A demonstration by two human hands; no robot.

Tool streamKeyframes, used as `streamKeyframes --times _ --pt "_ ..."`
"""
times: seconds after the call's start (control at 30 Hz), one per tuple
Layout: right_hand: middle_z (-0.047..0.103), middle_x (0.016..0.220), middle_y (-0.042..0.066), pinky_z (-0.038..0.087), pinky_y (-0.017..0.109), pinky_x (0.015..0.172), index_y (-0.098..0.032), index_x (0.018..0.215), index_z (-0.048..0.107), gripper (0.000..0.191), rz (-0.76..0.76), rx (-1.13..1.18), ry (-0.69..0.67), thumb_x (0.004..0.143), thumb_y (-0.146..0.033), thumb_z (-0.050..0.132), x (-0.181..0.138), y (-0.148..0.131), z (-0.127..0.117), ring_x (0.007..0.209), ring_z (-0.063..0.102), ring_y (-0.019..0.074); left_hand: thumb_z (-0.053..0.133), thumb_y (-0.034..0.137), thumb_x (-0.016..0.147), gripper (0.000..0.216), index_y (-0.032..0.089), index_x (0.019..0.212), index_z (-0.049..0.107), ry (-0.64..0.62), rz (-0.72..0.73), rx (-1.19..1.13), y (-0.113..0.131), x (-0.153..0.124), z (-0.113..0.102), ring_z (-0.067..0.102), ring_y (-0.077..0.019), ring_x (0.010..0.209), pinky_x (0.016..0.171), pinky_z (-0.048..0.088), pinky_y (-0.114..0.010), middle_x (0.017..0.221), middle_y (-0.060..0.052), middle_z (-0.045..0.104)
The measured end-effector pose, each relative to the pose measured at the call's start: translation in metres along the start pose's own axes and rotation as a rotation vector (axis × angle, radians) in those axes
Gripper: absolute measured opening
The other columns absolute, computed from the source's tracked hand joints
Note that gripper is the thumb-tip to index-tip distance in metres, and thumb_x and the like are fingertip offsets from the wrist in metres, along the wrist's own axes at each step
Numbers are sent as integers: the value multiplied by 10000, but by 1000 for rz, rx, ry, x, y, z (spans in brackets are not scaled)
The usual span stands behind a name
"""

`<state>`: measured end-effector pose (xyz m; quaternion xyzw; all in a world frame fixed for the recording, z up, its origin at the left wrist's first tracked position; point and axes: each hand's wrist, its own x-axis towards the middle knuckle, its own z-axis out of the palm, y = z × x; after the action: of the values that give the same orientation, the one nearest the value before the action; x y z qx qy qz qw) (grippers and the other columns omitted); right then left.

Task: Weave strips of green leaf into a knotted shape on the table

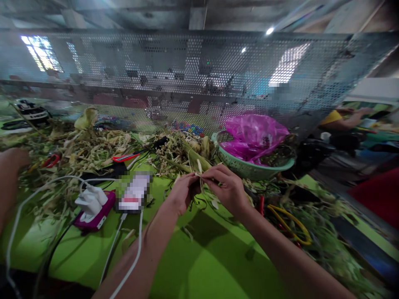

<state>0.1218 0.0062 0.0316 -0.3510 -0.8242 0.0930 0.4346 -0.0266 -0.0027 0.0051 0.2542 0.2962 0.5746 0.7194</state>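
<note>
My left hand [183, 193] and my right hand [227, 187] meet above the green tabletop [218, 257], fingertips pinched close together. Between them is a thin pale strip of dried plant [199, 167], gripped by both hands. Just behind the fingertips lie a broad green leaf stalk [193, 153] and a heap of dried plant stems and leaves [170, 155]. A few pale scraps hang below or lie under the hands. The exact kind of plant cannot be made out.
A green basket [246, 169] with a purple plastic bag [254, 135] stands behind my right hand. Yellow-handled pliers [291, 224] lie right. A phone [135, 193], a purple power strip [93, 214], white cables and a red cutter [126, 158] are left. Another person's arm [11, 174] reaches in.
</note>
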Motion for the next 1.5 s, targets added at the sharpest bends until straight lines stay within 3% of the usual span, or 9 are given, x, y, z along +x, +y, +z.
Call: streamKeyframes --times 0.13,0.3,0.47,0.57,0.73,0.93,1.1,1.3,1.5 --pt "669 871 59 495 314 757 -240 905 713 152 -71 -67 -19 866 -207 569 1 3 -3 835 626 199 761 261 630 196 133 706 634 15 8 8 1 -2 0 474 -67 569 524 376 -185 665 3 571" --pt "685 931 54 492 315 780 -242 977 687 169 -176 -148 -47 870 -188 568 2 4 -5 864 630 190 837 285 556 299 118 728 657 20 55 58 1 0 -3 400 -30 492 463 297 -168 594 38 517" --pt "681 1058 60 451 344 829 -248 1038 659 234 -297 -316 -96 841 -142 589 0 5 -3 969 623 213 853 267 535 302 117 717 663 43 73 -8 2 2 -5 433 -27 517 474 315 -154 647 22 558" --pt "688 1051 54 435 342 818 -246 1005 666 178 -320 -343 -92 859 -177 592 -1 6 -1 960 624 211 857 278 525 313 125 724 670 38 68 -7 0 4 -6 437 -25 521 483 323 -151 661 19 564" --pt "700 947 47 435 321 796 -232 905 673 108 -233 -247 -65 875 -207 573 0 3 1 897 624 195 848 334 534 342 130 761 694 31 89 92 -1 5 -7 389 -23 505 478 278 -162 636 26 538" --pt "671 817 37 458 280 678 -204 860 619 66 104 -59 73 863 -255 577 -3 1 6 733 613 175 750 405 653 329 141 845 710 -15 170 343 -3 3 -6 353 -53 520 485 235 -209 657 3 564" --pt "663 742 10 448 266 643 -207 813 597 51 244 -21 97 839 -247 578 -3 -1 8 665 606 163 664 401 736 293 154 890 704 -48 218 524 -2 1 -4 352 -75 558 511 246 -213 638 13 520" --pt "682 772 27 478 274 659 -196 826 635 72 237 89 80 829 -246 584 -1 -4 10 691 628 171 669 421 726 301 140 833 685 22 254 496 -6 5 -8 327 -71 532 491 217 -212 579 35 454" --pt "672 840 46 469 292 711 -196 864 648 85 100 -106 88 861 -248 581 -4 -6 11 775 624 183 700 410 686 287 132 734 646 90 251 348 -11 7 -7 328 -60 509 474 208 -208 564 41 436"
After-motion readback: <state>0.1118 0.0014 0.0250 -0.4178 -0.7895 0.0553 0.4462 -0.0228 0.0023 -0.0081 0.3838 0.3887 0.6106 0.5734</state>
